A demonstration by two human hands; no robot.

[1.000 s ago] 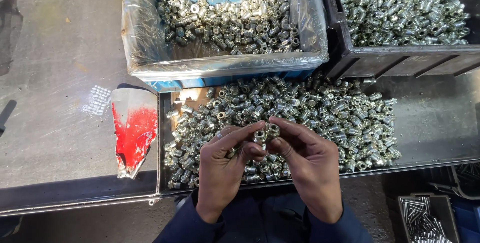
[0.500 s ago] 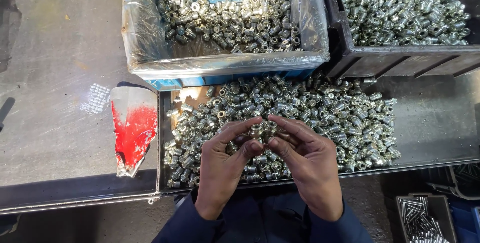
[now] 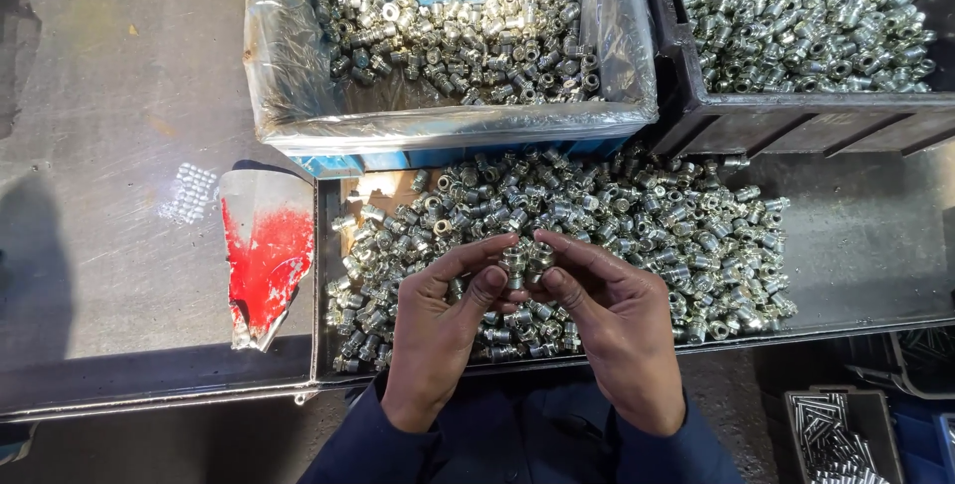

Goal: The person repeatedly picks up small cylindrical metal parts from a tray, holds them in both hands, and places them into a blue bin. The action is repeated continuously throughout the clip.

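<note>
Steel workbench (image 3: 119, 76) is carrying everything. Plastic-lined blue bin (image 3: 298, 96) is sitting at its far edge, full of metal fittings; black bin (image 3: 686, 106) is touching it at the far right corner, also full. Shallow metal tray (image 3: 875, 235) is lying along the near edge, holding a loose pile of fittings (image 3: 617, 215). Red-and-white scoop (image 3: 264, 255) is lying just left of the tray. Left hand (image 3: 438, 330) and right hand (image 3: 622, 330) are meeting over the tray's near edge, fingertips pinching narrow on two small fittings (image 3: 525, 260) held together above the pile.
</note>
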